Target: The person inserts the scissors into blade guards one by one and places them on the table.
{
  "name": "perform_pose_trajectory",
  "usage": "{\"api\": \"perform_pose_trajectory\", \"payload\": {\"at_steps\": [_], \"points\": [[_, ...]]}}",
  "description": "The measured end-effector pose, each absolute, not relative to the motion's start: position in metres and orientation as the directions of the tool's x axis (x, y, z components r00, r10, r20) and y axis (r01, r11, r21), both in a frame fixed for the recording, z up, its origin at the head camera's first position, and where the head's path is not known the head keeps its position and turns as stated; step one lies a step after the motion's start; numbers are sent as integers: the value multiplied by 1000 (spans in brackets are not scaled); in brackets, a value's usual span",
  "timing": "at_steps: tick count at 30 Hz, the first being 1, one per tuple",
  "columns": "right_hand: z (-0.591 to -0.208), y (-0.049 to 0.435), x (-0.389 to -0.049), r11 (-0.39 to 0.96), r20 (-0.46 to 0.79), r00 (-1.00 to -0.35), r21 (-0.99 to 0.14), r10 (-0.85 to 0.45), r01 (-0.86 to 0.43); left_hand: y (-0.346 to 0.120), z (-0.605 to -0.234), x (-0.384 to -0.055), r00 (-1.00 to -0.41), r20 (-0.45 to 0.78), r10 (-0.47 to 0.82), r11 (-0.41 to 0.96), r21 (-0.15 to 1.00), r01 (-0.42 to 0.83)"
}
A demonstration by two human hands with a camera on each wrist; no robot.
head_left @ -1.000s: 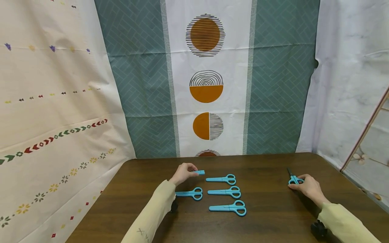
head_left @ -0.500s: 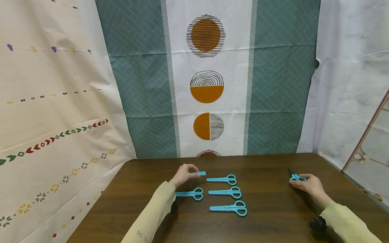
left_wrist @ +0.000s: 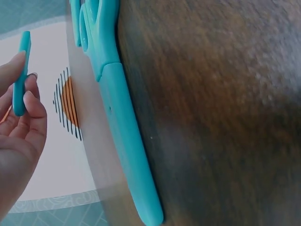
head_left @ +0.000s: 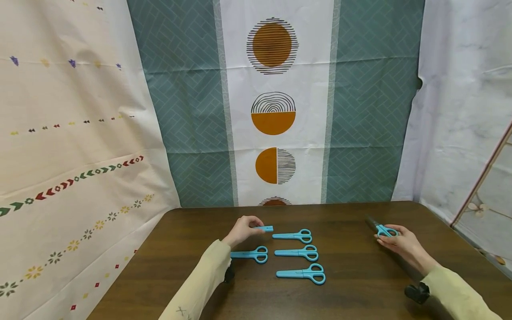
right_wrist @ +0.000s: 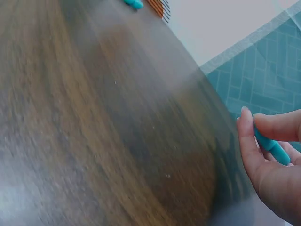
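Note:
Between thumb and fingers, my left hand [head_left: 243, 230] pinches a light blue scissors sheath [head_left: 267, 228]. Its outer end shows in the head view; in the left wrist view the sheath [left_wrist: 21, 92] is seen edge-on. Over at the right, my right hand [head_left: 401, 245] holds blue-handled scissors [head_left: 386, 230] by the handles, above the table. Their bare dark blades [head_left: 372, 221] point away to the upper left and look blurred. Only part of the handle [right_wrist: 278, 153] shows in the right wrist view. Just right of the left hand lies a sheathed pair of scissors [head_left: 292, 236].
More sheathed blue scissors lie on the brown table [head_left: 348, 284]: one middle pair [head_left: 296, 253], one front pair [head_left: 301, 274], and one [head_left: 250, 254] partly hidden by the left forearm. A patterned curtain [head_left: 276, 133] hangs behind the table's back edge.
In my right hand the scissors have turned, their blades swinging to the left. The left hand keeps its pinch on the sheath and has hardly moved.

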State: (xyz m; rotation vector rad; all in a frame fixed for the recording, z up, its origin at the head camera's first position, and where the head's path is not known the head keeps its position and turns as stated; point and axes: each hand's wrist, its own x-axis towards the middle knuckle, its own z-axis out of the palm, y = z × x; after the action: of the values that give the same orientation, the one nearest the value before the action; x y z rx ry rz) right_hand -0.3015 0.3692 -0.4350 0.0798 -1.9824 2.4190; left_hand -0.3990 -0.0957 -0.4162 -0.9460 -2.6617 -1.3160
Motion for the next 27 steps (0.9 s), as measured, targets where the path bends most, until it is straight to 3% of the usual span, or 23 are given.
{"api": "perform_pose_trajectory", "payload": {"at_steps": [17, 22, 27], "points": [[-437, 344, -311, 55, 124, -991, -990, -42, -126, -96, -386, -366, -765, 287, 577, 316, 785, 533], [-435, 335, -313, 84, 108, -993, -990, -37, -111, -96, -388, -366, -754, 277, 596, 261, 821, 508], [-429, 328, -316, 29, 85, -995, -996, -45, -86, -96, -387, -368, -746, 277, 606, 244, 827, 506]]}}
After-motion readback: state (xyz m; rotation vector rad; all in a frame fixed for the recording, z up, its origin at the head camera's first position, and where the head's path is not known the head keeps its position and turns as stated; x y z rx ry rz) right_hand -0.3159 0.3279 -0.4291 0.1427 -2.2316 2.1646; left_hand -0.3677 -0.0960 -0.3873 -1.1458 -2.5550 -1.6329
